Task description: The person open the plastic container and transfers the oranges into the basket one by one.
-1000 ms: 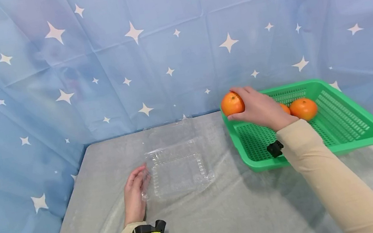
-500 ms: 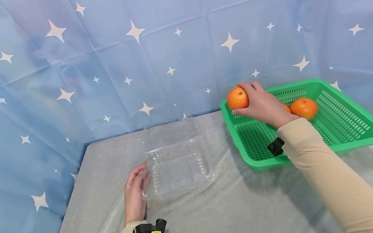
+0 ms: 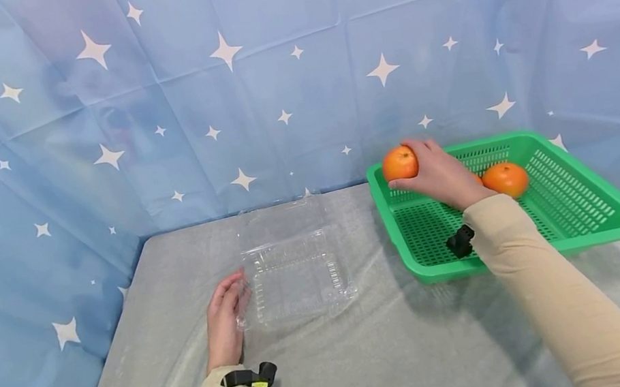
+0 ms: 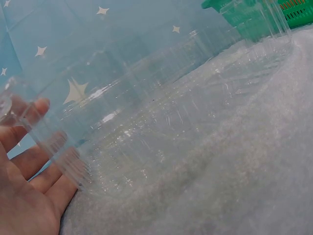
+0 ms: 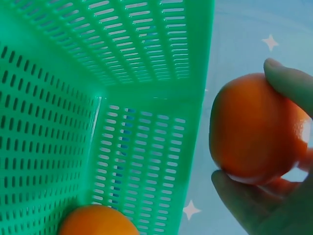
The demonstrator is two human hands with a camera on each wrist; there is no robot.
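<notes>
My right hand [image 3: 437, 174] grips an orange [image 3: 400, 163] between thumb and fingers, over the back left corner of the green basket [image 3: 387, 228]. In the right wrist view, that fruit appears beside the basket's rim, held near the fingertips. Inside the basket sits another orange [image 3: 505, 180], and part of one more shows behind the right wrist. My left hand [image 3: 225, 319] rests at the left side of a clear plastic clamshell box [image 3: 295, 286]; its lid [image 3: 280, 221] lies back. Relaxed fingers [image 4: 49, 176] touch the box's side wall in the left wrist view.
A grey cloth [image 3: 354, 372] covers the table. Behind and to the left hangs a blue curtain [image 3: 277, 75] with white stars, close to the table's back edge. The slotted basket stands on the right side of the table.
My right hand has shifted slightly right with the orange, from the basket's left corner to a little further over it. The left hand and the box stay where they were.
</notes>
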